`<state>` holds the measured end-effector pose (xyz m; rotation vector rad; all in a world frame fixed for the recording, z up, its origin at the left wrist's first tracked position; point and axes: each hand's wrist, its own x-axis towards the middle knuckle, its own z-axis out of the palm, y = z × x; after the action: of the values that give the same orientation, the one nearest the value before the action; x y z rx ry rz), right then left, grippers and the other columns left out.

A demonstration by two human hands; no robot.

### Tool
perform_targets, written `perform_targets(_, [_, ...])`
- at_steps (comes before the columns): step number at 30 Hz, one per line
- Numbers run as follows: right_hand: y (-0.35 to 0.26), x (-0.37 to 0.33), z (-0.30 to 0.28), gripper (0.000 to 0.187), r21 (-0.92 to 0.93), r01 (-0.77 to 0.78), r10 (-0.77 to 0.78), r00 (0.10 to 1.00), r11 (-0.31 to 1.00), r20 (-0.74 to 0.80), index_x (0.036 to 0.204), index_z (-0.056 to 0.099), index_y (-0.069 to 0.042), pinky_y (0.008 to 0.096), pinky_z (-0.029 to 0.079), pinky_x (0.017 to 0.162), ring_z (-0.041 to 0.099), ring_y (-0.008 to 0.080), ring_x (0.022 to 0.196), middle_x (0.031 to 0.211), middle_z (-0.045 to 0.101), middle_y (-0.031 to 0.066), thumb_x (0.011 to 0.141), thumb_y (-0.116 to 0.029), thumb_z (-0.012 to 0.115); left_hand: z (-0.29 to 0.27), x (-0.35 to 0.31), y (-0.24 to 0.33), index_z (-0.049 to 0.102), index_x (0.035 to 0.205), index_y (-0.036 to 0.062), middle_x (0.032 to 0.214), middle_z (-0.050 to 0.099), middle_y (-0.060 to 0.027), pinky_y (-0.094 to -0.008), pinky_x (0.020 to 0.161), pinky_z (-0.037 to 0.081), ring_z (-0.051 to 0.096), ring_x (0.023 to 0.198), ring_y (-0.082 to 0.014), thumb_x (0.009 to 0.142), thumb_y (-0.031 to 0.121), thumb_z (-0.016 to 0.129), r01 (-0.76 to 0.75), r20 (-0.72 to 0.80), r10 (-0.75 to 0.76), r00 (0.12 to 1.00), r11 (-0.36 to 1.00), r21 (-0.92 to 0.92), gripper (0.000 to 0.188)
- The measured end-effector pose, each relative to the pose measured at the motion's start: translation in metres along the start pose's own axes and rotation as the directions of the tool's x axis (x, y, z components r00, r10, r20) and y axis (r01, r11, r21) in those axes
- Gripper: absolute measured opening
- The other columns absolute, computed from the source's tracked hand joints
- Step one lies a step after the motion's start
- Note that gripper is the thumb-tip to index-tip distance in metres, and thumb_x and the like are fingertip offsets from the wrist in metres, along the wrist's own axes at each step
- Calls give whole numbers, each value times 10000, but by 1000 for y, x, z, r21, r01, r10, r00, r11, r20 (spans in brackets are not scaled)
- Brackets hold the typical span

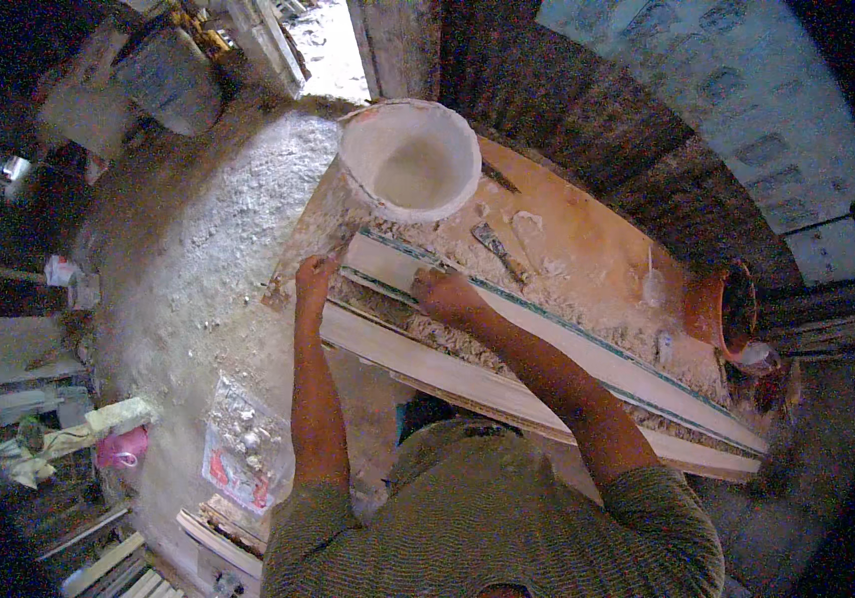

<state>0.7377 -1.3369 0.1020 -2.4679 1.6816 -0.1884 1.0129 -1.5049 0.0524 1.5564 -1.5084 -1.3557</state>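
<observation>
A long pale board (587, 334) with dark green edges lies slantwise across the workbench, and a second pale board (427, 351) lies nearer to me, with shavings in the gap between them. My left hand (318, 269) is closed just beyond the left ends of the boards; what its fingers hold, if anything, is too small to tell. My right hand (435, 290) is closed over the green-edged board near its left end. Its fingertips are turned away, so what they pinch is hidden.
A white bucket (351, 159) stands at the workbench's (592, 224) far left. A flat hand tool (500, 251) lies among shavings behind the boards. An orange-brown pot (706, 309) is at the right. Left on the floor lies a plastic sheet (238, 448) with debris.
</observation>
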Motion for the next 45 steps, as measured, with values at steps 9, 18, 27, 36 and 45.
perform_targets(9, [57,-71,-23,509,465,-593,746,603,657,-284,1352,539,-47,470,558,864,672,381,986,1208,612,221,888,-100,740,28,-39,45,691,988,84,971,662,-29,-308,875,449,585,927,-140,960,208,697,-53,-70,36,997,966,-252,127])
perform_targets(18, [18,-235,18,597,850,-526,996,-56,27,-66,1379,517,33,413,543,907,623,285,1092,1250,602,194,868,-136,775,33,-20,1,625,1332,74,1298,615,-91,-440,1046,439,541,1226,-226,905,481,676,35,-7,-46,999,846,-533,591])
perform_targets(27, [15,-322,115,528,957,-67,898,-370,-283,240,1258,573,24,396,505,698,606,252,811,987,612,149,841,-251,744,36,-20,11,524,1459,97,1467,523,-112,-547,1141,311,479,1339,-290,933,442,569,106,29,-109,994,816,-568,631])
perform_targets(36, [35,-333,-5,815,697,587,707,-277,-412,651,1424,309,-77,487,552,724,554,358,961,1249,391,218,796,-371,736,86,-14,95,515,1456,80,1434,532,-140,-533,1062,377,503,1303,-324,929,461,610,50,11,-61,998,696,-716,658])
perform_targets(45, [88,-370,41,620,419,848,567,-180,-324,804,1242,320,-2,425,546,653,453,295,814,1095,369,177,844,-300,690,121,4,77,576,1359,55,1244,629,-124,-403,872,464,585,1054,-257,943,388,660,7,-103,-121,987,681,-733,540])
